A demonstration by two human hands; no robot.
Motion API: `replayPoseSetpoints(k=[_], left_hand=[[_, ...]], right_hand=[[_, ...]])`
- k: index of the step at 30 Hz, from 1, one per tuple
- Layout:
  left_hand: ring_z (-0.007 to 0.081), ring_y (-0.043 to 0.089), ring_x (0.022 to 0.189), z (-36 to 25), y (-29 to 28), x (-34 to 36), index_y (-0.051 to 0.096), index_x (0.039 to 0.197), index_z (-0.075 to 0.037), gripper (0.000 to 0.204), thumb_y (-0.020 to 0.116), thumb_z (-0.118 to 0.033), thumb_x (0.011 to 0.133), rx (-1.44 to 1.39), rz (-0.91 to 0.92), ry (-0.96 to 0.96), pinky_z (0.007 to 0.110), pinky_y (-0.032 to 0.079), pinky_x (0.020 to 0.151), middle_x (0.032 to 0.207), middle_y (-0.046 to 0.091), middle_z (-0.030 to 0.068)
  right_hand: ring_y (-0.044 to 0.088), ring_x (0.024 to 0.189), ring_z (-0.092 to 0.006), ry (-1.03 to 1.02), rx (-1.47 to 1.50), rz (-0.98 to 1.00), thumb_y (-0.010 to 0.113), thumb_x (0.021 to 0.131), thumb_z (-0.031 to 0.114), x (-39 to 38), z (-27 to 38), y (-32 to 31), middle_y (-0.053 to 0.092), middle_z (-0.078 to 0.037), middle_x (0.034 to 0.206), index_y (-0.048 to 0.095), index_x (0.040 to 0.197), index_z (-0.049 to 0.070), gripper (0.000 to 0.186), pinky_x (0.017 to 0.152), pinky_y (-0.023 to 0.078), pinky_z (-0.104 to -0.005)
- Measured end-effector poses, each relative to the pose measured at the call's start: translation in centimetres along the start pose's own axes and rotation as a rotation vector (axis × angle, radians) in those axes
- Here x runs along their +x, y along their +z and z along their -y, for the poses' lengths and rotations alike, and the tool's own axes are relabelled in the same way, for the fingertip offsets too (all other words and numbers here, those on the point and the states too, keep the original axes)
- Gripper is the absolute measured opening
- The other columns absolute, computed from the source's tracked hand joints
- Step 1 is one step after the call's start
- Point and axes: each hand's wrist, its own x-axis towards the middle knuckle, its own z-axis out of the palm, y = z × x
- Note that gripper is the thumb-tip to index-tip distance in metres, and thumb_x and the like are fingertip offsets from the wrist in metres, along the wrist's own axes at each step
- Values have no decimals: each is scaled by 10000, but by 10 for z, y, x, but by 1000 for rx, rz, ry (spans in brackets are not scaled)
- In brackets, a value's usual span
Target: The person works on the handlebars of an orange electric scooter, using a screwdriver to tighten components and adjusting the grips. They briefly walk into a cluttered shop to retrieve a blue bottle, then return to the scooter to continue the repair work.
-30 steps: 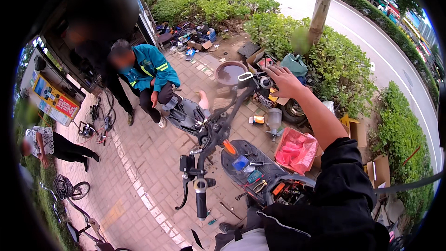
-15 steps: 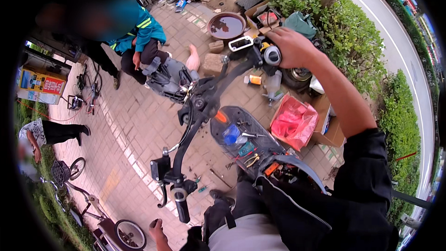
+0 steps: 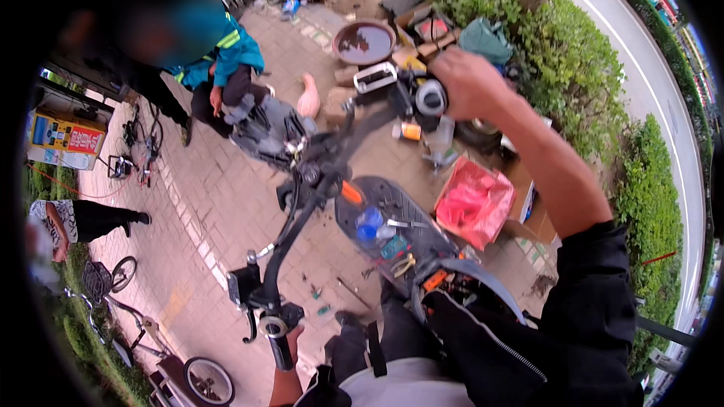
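An electric scooter with a black handlebar (image 3: 280, 256) stands before me. My right hand (image 3: 473, 83) is closed round the far-right handlebar grip, beside a round grey-and-black control (image 3: 431, 97). Next to the left grip (image 3: 280, 351) is my left hand (image 3: 293, 343), by its inner side; its fingers are mostly hidden behind the grip, so I cannot tell whether it grasps it. A brake lever (image 3: 250, 328) with a black reservoir sits near that grip. On the footboard (image 3: 369, 188) lie a blue object (image 3: 369, 222), a teal meter (image 3: 394, 247) and yellow-handled pliers (image 3: 403, 265).
A box with a pink bag (image 3: 477, 203) stands right of the footboard, near a clear bottle (image 3: 441, 136). Beyond are a basin of dark liquid (image 3: 365, 41) and a hedge (image 3: 566, 56). A person in a teal jacket (image 3: 241, 49) sits far left; a tricycle (image 3: 208, 381) is lower left.
My left hand has come up from the lower edge to the left grip. The handlebar has turned slightly, its left end shifting left and downward. My right hand stays on its grip.
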Motion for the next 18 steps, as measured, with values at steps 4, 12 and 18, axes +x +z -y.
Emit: replayPoseSetpoints(k=[4, 12, 18], left_hand=[[183, 605, 852, -84, 66, 17, 621, 976, 80, 402, 751, -171, 691, -54, 150, -61, 274, 470, 788, 917, 648, 126], [180, 607, 867, -119, 182, 51, 559, 1077, 100, 517, 769, -167, 688, -108, 252, -94, 280, 475, 791, 956, 643, 129], [186, 588, 894, -105, 244, 69, 550, 1094, 106, 559, 772, -203, 684, 52, 317, -138, 288, 456, 795, 972, 628, 137]], right_hand=[[546, 1008, -331, 220, -86, 206, 743, 596, 235, -10, -8, -18, 587, -175, 1042, 537, 1133, 21, 613, 887, 455, -386], [617, 800, -337, 115, -54, 134, 706, 581, 217, -7, 5, -24, 625, -186, 764, 631, 782, 15, 295, 717, 495, -407], [647, 733, -297, 70, 46, 100, 663, 627, 184, -15, -8, -7, 632, -214, 749, 650, 801, 21, 238, 670, 494, -416]])
